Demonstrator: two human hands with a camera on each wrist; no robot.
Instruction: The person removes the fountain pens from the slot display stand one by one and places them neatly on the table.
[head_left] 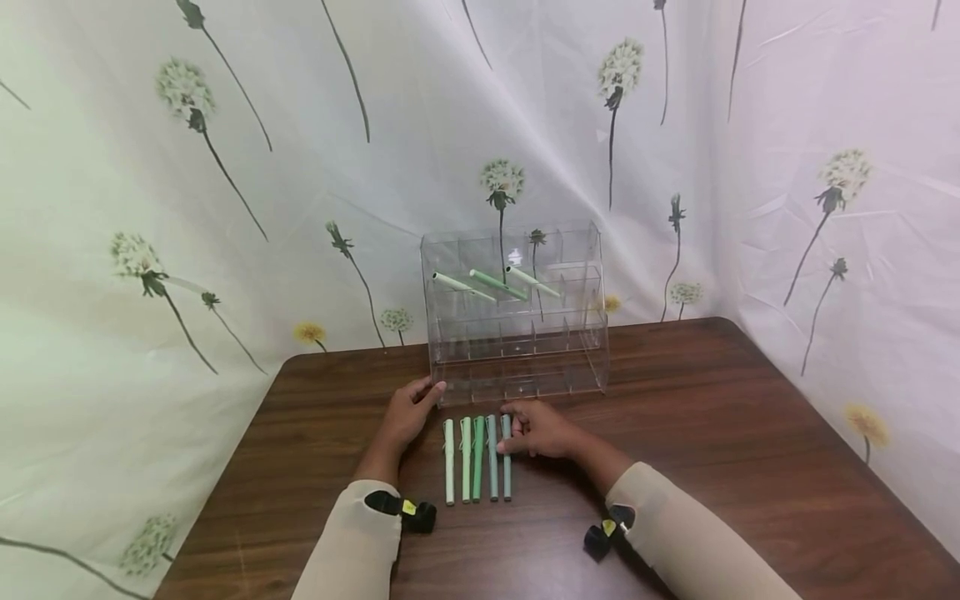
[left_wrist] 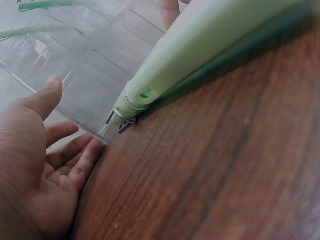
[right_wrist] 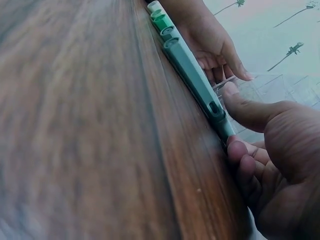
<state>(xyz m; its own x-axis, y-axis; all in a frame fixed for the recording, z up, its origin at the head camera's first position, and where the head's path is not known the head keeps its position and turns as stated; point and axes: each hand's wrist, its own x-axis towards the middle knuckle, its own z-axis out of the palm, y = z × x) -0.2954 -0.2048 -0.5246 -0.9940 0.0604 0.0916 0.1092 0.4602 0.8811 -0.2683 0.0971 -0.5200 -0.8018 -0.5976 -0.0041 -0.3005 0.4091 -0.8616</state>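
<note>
My left hand (head_left: 407,414) rests at the front left corner of a clear tiered organizer (head_left: 517,367). Its fingertips touch the lower edge, and the thumb lies loosely along the side. Several capped pens lie in a row before the organizer: a pale green pen (head_left: 449,462), a light green pen (head_left: 466,461), a brighter green pen (head_left: 477,460) and two grey-green pens. At the clip end of the rightmost grey-green pen (right_wrist: 192,75) is my right hand (head_left: 543,429). Fingertips touch that end, while the thumb stands apart above it in the right wrist view.
Three green pens, one of them the middle green pen (head_left: 498,285), lean in an upper tier of the organizer. A brown wooden table (head_left: 315,467) carries everything. Behind it hangs a white curtain (head_left: 420,125) printed with dandelions.
</note>
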